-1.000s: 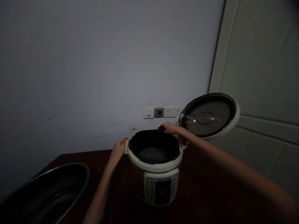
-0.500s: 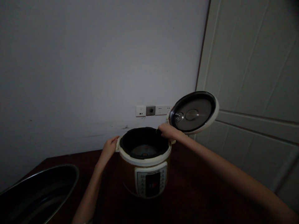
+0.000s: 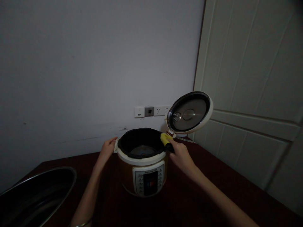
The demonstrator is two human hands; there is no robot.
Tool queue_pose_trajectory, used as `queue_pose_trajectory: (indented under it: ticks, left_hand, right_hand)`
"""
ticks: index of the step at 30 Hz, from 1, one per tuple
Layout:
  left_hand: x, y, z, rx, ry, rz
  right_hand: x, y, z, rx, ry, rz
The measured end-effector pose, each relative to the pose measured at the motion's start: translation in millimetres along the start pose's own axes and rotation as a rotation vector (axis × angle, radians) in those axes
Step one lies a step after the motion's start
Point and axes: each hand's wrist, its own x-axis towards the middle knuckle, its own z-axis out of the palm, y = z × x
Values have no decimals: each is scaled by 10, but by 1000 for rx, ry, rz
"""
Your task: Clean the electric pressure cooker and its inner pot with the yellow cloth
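An electric pressure cooker (image 3: pixel 143 176) with a white rim and a front control panel stands on the dark red table. Its hinged lid (image 3: pixel 189 112) is tipped up at the right, showing the metal inner face. The black inside of the pot (image 3: pixel 142 145) is visible from above. At the cooker's left side, my left hand (image 3: pixel 107 149) is closed on the white side handle (image 3: pixel 115 146). My right hand (image 3: pixel 181 154) grips a yellow sponge (image 3: pixel 165 138) with a dark side, held against the right rim near the lid hinge. Its fingers are partly hidden.
A large dark basin (image 3: pixel 40 192) with a shiny rim is at the lower left. Wall sockets (image 3: pixel 159 110) and a switch are behind the cooker. A white panelled door (image 3: pixel 236 78) rises on the right, beyond the table edge.
My right hand has moved from inside the pot's right edge out onto the rim, bringing the yellow sponge into sight. My left hand stays at the handle. The view has shifted slightly.
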Motion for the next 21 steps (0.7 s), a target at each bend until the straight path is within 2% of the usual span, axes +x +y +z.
queue_pose_trajectory:
  ticks: [4, 8, 10, 12, 14, 17, 18, 21]
  left_hand:
    - [30, -39, 4, 14, 2, 8]
    - [51, -76, -7, 30, 5, 0]
    - [52, -89, -15, 24, 3, 20]
    - [48, -93, -21, 20, -6, 37]
    - [40, -89, -24, 26, -11, 44]
    - [18, -68, -28, 90, 4, 51]
    - [6, -55, -32, 140, 18, 51]
    - [-53, 18, -64, 353, 94, 104]
  right_hand:
    - [-287, -241, 104, -166, 133, -176]
    - [-490, -521, 364, -280, 300, -347]
    - [-556, -662, 474, -257, 326, -409]
    - [-582, -769, 493, -193, 296, -456]
    - [-563, -815, 390, -90, 195, -497]
    - [-484, -762, 72, 98, -32, -516]
    - [-455, -721, -41, 151, -71, -497]
    - [-378, -556, -291, 260, -20, -434]
